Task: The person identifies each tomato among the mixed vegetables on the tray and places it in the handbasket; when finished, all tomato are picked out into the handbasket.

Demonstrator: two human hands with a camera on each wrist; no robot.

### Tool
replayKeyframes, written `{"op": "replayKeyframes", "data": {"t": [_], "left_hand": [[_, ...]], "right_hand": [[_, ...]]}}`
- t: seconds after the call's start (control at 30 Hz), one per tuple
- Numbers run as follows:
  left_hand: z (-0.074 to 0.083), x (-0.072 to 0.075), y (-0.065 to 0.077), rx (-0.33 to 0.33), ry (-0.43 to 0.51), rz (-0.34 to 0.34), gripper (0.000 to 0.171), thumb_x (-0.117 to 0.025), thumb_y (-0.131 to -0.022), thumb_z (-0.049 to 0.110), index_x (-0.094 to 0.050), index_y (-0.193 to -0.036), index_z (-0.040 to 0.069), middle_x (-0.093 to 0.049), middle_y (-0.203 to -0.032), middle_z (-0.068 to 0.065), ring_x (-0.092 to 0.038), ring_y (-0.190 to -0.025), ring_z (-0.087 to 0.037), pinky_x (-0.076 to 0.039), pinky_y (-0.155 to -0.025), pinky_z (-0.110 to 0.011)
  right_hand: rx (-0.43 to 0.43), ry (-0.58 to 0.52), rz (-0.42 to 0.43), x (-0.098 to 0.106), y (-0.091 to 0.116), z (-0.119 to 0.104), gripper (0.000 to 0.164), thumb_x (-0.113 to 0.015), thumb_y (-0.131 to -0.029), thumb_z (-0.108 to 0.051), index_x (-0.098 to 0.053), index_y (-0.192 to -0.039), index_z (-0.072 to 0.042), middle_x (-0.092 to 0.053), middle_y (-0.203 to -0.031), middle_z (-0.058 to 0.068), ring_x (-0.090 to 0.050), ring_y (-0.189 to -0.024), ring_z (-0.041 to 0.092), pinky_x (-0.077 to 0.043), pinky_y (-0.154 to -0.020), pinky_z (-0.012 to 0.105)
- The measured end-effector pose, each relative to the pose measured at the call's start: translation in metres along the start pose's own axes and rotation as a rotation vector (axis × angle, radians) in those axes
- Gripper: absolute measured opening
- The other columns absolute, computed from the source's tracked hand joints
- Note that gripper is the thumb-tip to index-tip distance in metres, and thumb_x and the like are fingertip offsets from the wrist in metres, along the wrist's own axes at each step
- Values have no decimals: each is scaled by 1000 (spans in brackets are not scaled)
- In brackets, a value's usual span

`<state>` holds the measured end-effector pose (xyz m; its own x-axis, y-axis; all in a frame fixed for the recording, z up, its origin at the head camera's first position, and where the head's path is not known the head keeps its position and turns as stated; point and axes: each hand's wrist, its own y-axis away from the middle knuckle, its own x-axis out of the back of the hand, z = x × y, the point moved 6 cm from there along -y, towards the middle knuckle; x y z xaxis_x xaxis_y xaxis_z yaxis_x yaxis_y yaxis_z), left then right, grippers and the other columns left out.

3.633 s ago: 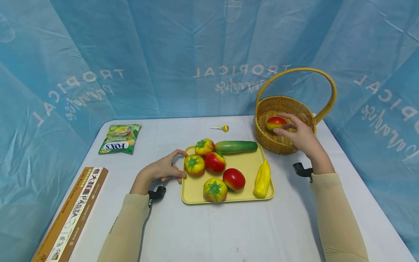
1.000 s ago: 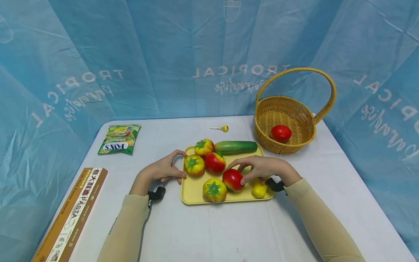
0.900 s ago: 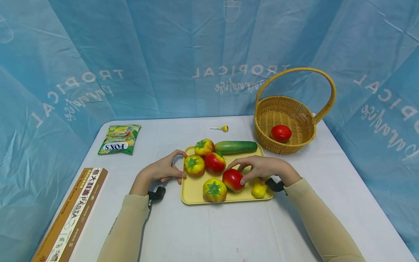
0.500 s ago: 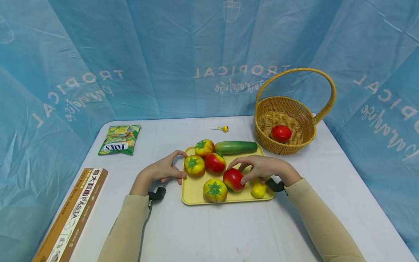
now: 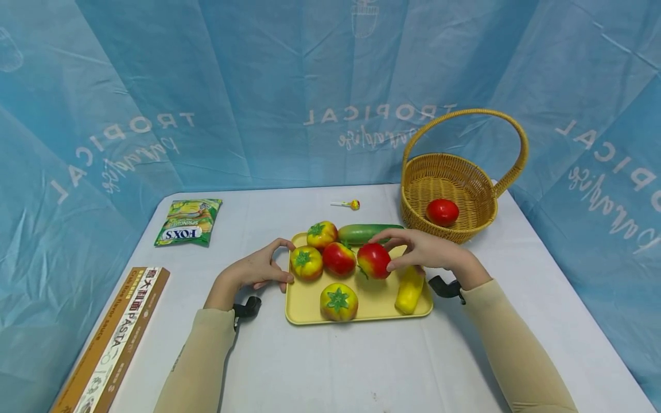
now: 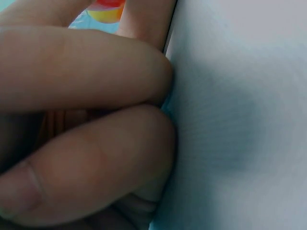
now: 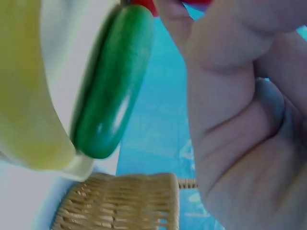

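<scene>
In the head view, my right hand [image 5: 428,250] pinches a red-and-yellow tomato [image 5: 373,261] between thumb and fingers over the tray, green leaves tilted toward the lower left. My left hand [image 5: 258,265] holds the left rim of the yellow tray [image 5: 310,312], thumb and forefinger at the edge; its other fingers [image 6: 96,163] are curled in the left wrist view. On the tray lie several more tomatoes [image 5: 338,301], a green cucumber [image 5: 361,232] partly behind my right fingers, and a yellow, elongated vegetable [image 5: 409,291] partly under that hand.
A wicker basket [image 5: 439,232] with a tall handle stands at the back right, a red fruit [image 5: 442,212] inside. Behind the tray lies a lollipop [image 5: 353,204]. A green Fox's packet [image 5: 190,222] and a long pasta box [image 5: 116,335] lie on the left.
Earlier, my right hand left a fruit in the basket and came to the tray. Since then it has lifted a tomato and tilted it, moving slightly back. The left hand stays at the rim.
</scene>
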<state>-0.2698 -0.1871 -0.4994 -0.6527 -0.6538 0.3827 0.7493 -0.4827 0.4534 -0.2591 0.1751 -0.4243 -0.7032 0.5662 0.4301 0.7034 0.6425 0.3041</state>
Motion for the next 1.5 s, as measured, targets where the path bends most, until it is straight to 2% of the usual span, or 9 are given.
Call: {"op": "replayKeyframes", "data": {"t": [0.17,0.27,0.37,0.5,0.8,0.93,1.1,1.27,1.5], "left_hand": [[0,0,0,-4,-3,-6,78,-82,-93,32,-31,-151,23,-80,-80,-7,-35,-38,-11,-38,-44,-23],[0,0,0,-4,-2,-5,79,-83,-93,33,-31,-152,23,-80,-80,-8,-36,-38,-12,-38,-44,-24],[0,0,0,4,2,0,80,-84,-92,34,-32,-151,24,-80,-80,-9,-36,-38,-12,-38,-44,-24],[0,-1,1,12,1,3,80,-85,-91,35,-32,-151,25,-80,-81,-9,-36,-38,-12,-37,-44,-23],[1,-1,2,17,-13,12,81,-85,-91,37,-33,-151,25,-80,-81,-9,-37,-38,-13,-38,-45,-23],[1,0,2,14,-15,14,81,-85,-91,37,-33,-152,24,-80,-81,-9,-37,-38,-13,-38,-44,-23],[1,0,2,13,-10,12,82,-85,-91,37,-32,-152,25,-80,-81,-9,-37,-38,-13,-38,-44,-23],[1,-1,2,11,-6,10,81,-85,-91,36,-32,-152,25,-80,-81,-9,-37,-38,-13,-38,-44,-23],[0,-1,1,19,-3,17,79,-84,-92,35,-33,-151,26,-80,-81,-8,-37,-39,-13,-38,-45,-23]], "right_hand": [[20,-39,118,18,8,-2,62,-82,-95,-35,-53,-150,-31,-58,-153,19,-50,-52,28,-53,-49,35],[44,-51,191,29,12,-2,61,-80,-96,-31,-52,-151,-28,-57,-153,19,-63,-67,23,-54,-48,37],[58,-70,269,41,18,-1,61,-79,-97,-29,-51,-152,-27,-56,-154,19,-64,-72,21,-54,-48,36],[44,-113,373,54,25,2,65,-80,-97,-31,-49,-154,-30,-57,-152,19,-54,-57,29,-52,-48,35],[-18,-189,569,82,40,18,65,-79,-96,-38,-47,-153,-39,-57,-152,12,-51,-60,33,-52,-49,36],[-40,-203,639,94,45,28,66,-78,-97,-40,-45,-155,-40,-57,-152,13,-58,-72,33,-53,-51,33],[-86,-199,697,103,48,41,71,-77,-97,-45,-40,-157,-40,-52,-157,15,-55,-62,26,-55,-54,31],[-105,-198,717,106,46,49,73,-76,-97,-46,-38,-159,-39,-51,-158,17,-54,-61,22,-55,-53,30],[-139,-186,733,107,44,53,73,-75,-98,-47,-37,-160,-38,-51,-157,20,-56,-65,24,-55,-53,29]]}}
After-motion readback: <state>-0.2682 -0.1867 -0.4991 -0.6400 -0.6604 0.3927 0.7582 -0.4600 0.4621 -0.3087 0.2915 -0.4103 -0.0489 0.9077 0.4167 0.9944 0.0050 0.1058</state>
